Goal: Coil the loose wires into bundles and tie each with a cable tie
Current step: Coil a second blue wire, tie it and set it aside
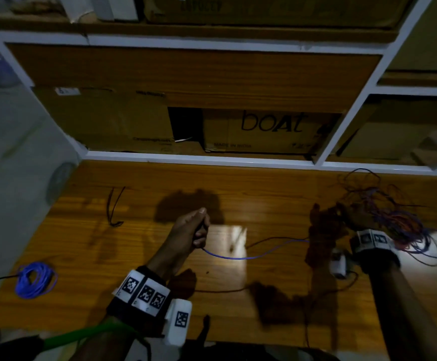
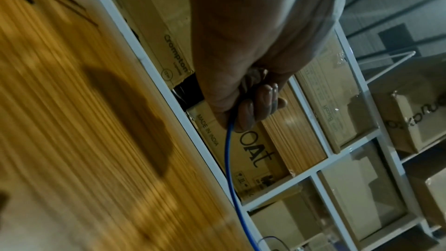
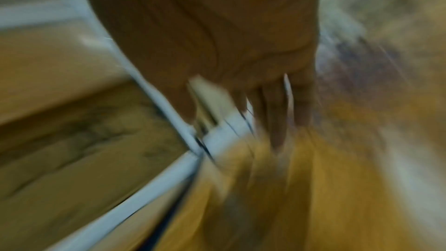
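Note:
My left hand (image 1: 199,230) is curled in a fist over the middle of the wooden table (image 1: 264,191) and grips one end of a blue wire (image 1: 238,257). The left wrist view shows the left hand (image 2: 253,106) with the blue wire (image 2: 229,159) coming out below the curled fingers. That wire runs right toward a tangle of blue, red and dark wires (image 1: 394,220) at the table's right. My right hand (image 1: 355,214) is at the tangle's left edge. In the blurred right wrist view its fingers (image 3: 277,112) look straight and spread, beside the tangle (image 3: 357,68).
A coiled blue bundle (image 1: 34,280) lies at the table's near left. Thin black cable ties (image 1: 113,207) lie at the far left. A dark wire (image 1: 220,290) trails along the near side. White shelving behind the table holds cardboard boxes (image 1: 264,131).

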A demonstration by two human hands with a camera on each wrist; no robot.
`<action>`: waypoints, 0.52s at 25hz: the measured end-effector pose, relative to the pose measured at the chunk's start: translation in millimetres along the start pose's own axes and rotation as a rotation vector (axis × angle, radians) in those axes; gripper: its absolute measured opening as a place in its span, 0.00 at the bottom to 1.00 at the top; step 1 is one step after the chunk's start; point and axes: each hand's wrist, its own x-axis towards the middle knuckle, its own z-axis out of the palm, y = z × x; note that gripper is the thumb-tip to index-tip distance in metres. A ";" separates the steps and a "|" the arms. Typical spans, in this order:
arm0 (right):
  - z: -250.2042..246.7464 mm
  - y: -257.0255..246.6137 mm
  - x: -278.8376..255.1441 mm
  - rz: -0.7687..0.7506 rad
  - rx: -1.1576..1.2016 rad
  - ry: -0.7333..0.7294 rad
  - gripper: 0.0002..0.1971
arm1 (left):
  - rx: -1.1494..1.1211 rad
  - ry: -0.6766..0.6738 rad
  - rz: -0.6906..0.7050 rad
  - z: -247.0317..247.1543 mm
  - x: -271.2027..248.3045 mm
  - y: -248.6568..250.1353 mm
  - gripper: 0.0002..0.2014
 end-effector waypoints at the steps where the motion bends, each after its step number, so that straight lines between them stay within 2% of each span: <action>1: 2.5 -8.7 -8.7 -0.062 -0.230 0.052 0.40 | -0.019 -0.002 0.000 3.1 -0.2 0.8 0.16; 2: 7.6 -18.8 -19.9 -0.193 -0.400 0.091 0.33 | -0.049 0.000 -0.008 4.9 0.0 2.1 0.16; 3: 15.5 -33.3 -45.9 -0.369 -0.447 0.074 0.27 | -0.080 0.001 -0.020 7.5 0.4 3.5 0.16; 4: 25.1 -42.1 -69.3 -0.544 -0.409 -0.007 0.22 | -0.094 -0.002 -0.032 10.0 1.8 4.2 0.16; 6: 45.8 -62.7 -119.1 -0.760 -0.306 -0.354 0.15 | -0.065 -0.015 -0.030 16.3 4.5 6.4 0.17; 7: 61.1 -68.6 -135.2 -0.799 -0.302 -0.509 0.14 | -0.038 -0.023 -0.019 19.9 6.1 8.3 0.17; 8: 77.6 -74.9 -147.0 -0.842 -0.353 -0.589 0.13 | -0.016 -0.024 -0.004 22.8 7.5 10.9 0.17; 10: 103.9 -86.1 -161.2 -0.946 -0.444 -0.654 0.14 | -0.009 -0.026 0.018 28.6 9.4 17.7 0.17; 13: 119.5 -85.7 -159.6 -0.853 -0.341 -0.696 0.15 | -0.070 -0.032 0.019 32.7 12.3 30.3 0.16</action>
